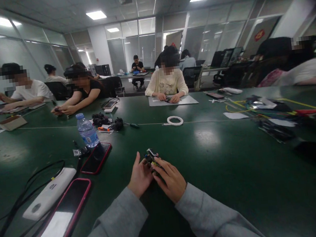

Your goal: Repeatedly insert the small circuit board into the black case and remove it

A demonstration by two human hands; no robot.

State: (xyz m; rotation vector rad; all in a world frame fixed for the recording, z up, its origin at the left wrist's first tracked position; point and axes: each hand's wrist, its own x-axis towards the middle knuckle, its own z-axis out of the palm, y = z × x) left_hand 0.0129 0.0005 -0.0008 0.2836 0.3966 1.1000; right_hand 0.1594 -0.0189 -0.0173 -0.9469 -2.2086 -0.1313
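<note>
A small dark object with colored parts is held between both hands just above the green table. My left hand is closed round its left side, with the thumb pointing up. My right hand lies over the right side, its fingers pressed on the object. The fingers cover most of it, so its exact kind cannot be made out.
At the left lie a pink-edged phone, a white device with black cables, a red-edged phone and a water bottle. A white coil lies ahead. Cables and tools clutter the right. Several people sit around.
</note>
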